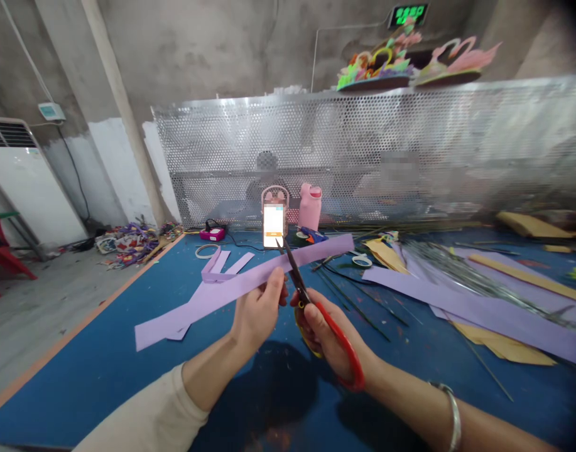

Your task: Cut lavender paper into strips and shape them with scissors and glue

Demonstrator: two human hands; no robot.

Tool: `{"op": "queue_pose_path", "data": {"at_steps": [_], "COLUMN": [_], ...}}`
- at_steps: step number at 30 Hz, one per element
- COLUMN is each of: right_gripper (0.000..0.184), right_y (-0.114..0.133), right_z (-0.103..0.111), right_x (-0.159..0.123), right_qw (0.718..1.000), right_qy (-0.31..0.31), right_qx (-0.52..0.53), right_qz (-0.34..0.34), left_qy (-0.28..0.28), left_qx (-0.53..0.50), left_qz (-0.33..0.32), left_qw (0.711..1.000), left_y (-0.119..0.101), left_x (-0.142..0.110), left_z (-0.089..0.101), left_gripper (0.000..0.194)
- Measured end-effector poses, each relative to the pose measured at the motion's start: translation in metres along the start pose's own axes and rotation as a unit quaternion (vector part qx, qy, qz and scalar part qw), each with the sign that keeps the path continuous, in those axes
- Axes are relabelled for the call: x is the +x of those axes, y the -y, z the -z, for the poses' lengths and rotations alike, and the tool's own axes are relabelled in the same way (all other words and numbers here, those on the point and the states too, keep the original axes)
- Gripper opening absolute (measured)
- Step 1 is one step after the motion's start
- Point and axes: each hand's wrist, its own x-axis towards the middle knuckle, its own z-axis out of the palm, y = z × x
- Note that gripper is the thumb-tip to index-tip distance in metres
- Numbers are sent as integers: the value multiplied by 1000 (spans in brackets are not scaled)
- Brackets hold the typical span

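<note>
A long purple paper strip (235, 291) is pinched between the thumb and fingers of my left hand (259, 307), slanting up to the right above the table. My right hand (332, 333) grips a pair of scissors (342, 342) with red handles and dark blades. The blades stand slightly apart and cross the strip just right of my left thumb; whether they have cut into it I cannot tell. Behind the strip, at the left, more purple paper pieces (193, 309) lie on the blue table (127, 370).
A lit phone (273, 223) stands upright beside a pink bottle (310, 206) near the perforated metal screen (212, 163). A blue glue gun (313, 235) lies before the bottle. At right spread purple sheets (461, 301), thin green stems (471, 270) and tan paper (504, 344).
</note>
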Motion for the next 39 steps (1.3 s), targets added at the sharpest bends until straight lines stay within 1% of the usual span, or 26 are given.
{"op": "queue_pose_path", "data": {"at_steps": [4, 9, 15, 18, 20, 26, 29, 33, 39], "right_gripper": [45, 49, 48, 42, 42, 59, 56, 51, 48], "right_y": [0, 1, -3, -3, -2, 0, -2, -5, -7], "right_z": [2, 4, 5, 5, 5, 3, 3, 4, 3], "right_x": [-1, -5, -5, -4, -4, -2, -1, -2, -2], "right_qw": [999, 991, 986, 986, 987, 991, 992, 996, 999], "right_qy": [4, 15, 34, 37, 29, 25, 34, 37, 35], "right_qx": [-30, -100, -131, -131, -125, -92, -78, -48, -15], "right_qz": [23, 86, 95, 92, 93, 96, 95, 66, 21], "left_qy": [-6, -20, -38, -37, -27, -6, -7, -5, -12], "left_qx": [-3, -13, 22, 25, 17, -9, -5, -6, 6], "left_qz": [14, 28, 19, 27, 26, -10, -3, 11, 2], "left_qw": [1000, 999, 999, 999, 999, 1000, 1000, 1000, 1000], "left_y": [0, 1, 0, -1, -2, -1, -1, -3, -4], "left_x": [0, 0, 0, -1, -2, -3, -3, -3, -3], "left_z": [0, 1, 1, 0, 0, -2, -3, -2, -1], "left_gripper": [48, 48, 49, 49, 48, 45, 45, 42, 45]}}
